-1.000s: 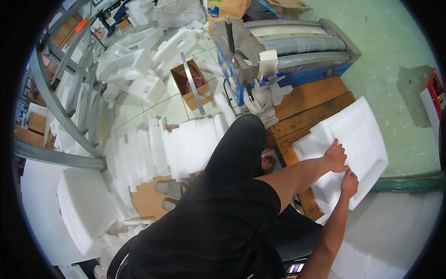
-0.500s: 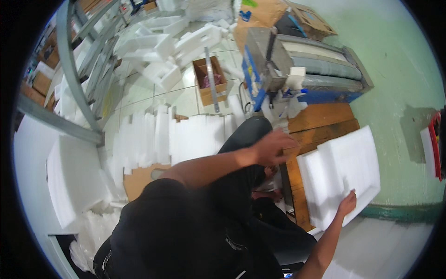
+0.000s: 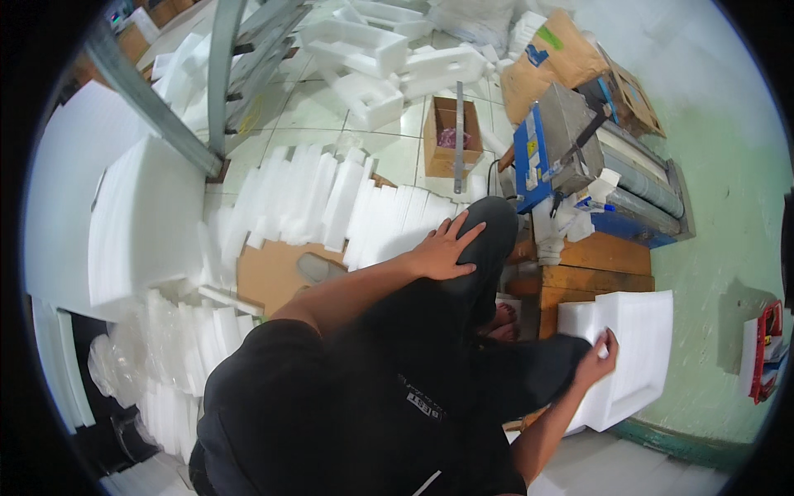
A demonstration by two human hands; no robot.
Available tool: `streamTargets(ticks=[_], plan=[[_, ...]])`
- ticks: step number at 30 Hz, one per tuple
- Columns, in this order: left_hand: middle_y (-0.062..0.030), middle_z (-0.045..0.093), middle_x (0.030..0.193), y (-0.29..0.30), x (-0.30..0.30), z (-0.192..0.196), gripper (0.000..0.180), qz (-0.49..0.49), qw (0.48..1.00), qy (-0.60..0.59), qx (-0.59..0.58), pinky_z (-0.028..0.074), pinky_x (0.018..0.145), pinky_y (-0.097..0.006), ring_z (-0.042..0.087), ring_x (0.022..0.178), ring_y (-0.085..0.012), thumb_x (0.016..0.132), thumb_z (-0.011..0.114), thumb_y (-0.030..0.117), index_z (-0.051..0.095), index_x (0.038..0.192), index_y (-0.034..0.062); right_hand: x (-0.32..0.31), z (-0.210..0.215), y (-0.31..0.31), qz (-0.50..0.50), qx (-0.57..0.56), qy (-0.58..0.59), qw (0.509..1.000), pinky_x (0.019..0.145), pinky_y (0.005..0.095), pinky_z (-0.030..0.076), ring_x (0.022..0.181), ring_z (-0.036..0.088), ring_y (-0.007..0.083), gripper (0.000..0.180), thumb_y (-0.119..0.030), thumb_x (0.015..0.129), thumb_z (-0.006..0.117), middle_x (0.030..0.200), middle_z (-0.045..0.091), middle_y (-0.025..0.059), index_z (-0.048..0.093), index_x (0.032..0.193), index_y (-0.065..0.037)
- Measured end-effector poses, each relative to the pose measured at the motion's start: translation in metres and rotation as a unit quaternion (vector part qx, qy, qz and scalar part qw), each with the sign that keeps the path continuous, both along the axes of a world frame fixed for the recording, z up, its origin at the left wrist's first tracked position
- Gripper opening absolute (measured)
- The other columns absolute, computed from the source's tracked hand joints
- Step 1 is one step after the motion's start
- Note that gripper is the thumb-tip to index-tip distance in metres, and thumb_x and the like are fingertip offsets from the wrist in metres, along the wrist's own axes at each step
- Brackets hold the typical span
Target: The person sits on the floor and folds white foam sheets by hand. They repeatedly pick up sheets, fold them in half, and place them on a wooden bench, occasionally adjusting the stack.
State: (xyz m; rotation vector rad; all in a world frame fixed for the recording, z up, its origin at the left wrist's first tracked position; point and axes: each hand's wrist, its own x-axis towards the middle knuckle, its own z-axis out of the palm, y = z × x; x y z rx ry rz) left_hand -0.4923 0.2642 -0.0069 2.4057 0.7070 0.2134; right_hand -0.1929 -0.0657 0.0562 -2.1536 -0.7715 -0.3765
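Observation:
My left hand (image 3: 444, 248) lies flat and open on my left knee, on the dark trousers, holding nothing. My right hand (image 3: 597, 355) reaches down to the right, its fingers curled over the near edge of a white foam block (image 3: 641, 347). The block is stepped in shape. It rests partly on a wooden platform (image 3: 608, 260) and partly on the floor by the green wall. My bare feet (image 3: 500, 322) show between my legs, just left of the block.
A blue and grey machine (image 3: 571, 140) stands on the platform's far side. An open cardboard box (image 3: 451, 128) sits on the tiles. Rows of white foam strips (image 3: 331, 207) cover the floor ahead, a foam stack (image 3: 141, 223) and metal rack frame (image 3: 215, 74) at left.
My left hand has left the foam block and swung left onto my knee. My right hand stays at the block's edge. The view has turned left.

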Motion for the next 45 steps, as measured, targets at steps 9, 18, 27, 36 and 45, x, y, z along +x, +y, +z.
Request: streamTargets(ticks=[9, 18, 27, 36, 45], plan=[[-0.0318, 0.013, 0.167, 0.02, -0.136, 0.018, 0.102, 0.15, 0.987, -0.061, -0.006, 0.04, 0.115, -0.058, 0.032, 0.146, -0.0548, 0.084, 0.076, 0.056, 0.019, 0.165, 0.0318, -0.096, -0.008, 0.114, 0.216, -0.381, -0.158, 0.885, 0.112, 0.0484, 0.039, 0.111, 0.065, 0.0316, 0.036, -0.035, 0.093, 0.069, 0.111, 0.073, 0.0131, 0.073, 0.116, -0.007], [-0.0233, 0.04, 0.159, 0.011, -0.22, 0.002, 0.085, 0.221, 0.953, -0.206, 0.033, 0.026, 0.124, -0.049, 0.029, 0.152, -0.0405, 0.088, 0.08, 0.033, 0.039, 0.155, 0.0003, -0.11, 0.001, 0.147, 0.291, -0.287, -0.208, 0.889, 0.098, 0.0446, 0.048, 0.097, 0.067, 0.0316, 0.029, -0.036, 0.089, 0.07, 0.091, 0.071, 0.011, 0.074, 0.106, -0.013], [-0.0225, 0.028, 0.167, -0.04, -0.227, -0.024, 0.077, 0.346, 0.911, -0.211, -0.083, 0.021, 0.126, -0.043, 0.029, 0.153, -0.0352, 0.104, 0.061, 0.039, 0.027, 0.162, 0.002, -0.143, -0.035, 0.197, 0.401, -0.231, -0.236, 0.854, 0.111, 0.0427, 0.04, 0.101, 0.064, 0.0259, 0.021, -0.032, 0.085, 0.071, 0.091, 0.068, 0.0059, 0.072, 0.092, -0.013], [-0.0235, 0.04, 0.159, -0.025, -0.208, -0.002, 0.068, 0.353, 0.907, -0.1, 0.206, 0.032, 0.121, -0.051, 0.039, 0.146, -0.0389, 0.099, 0.069, 0.038, 0.046, 0.151, 0.0014, -0.025, -0.019, 0.176, 0.255, 0.049, -0.146, 0.955, 0.098, 0.0473, 0.046, 0.104, 0.062, 0.0348, 0.027, -0.025, 0.082, 0.076, 0.101, 0.069, 0.0119, 0.073, 0.104, -0.009], [-0.0223, 0.046, 0.156, 0.003, 0.118, 0.035, 0.062, -0.023, 0.946, -0.304, -0.107, 0.028, 0.124, -0.045, 0.039, 0.148, -0.0354, 0.097, 0.065, 0.012, 0.041, 0.152, -0.0045, 0.174, 0.026, -0.067, -0.221, -0.153, -0.046, 0.962, 0.104, 0.0461, 0.05, 0.116, 0.064, 0.0375, 0.052, -0.044, 0.089, 0.072, 0.123, 0.069, 0.0216, 0.072, 0.124, -0.005]])
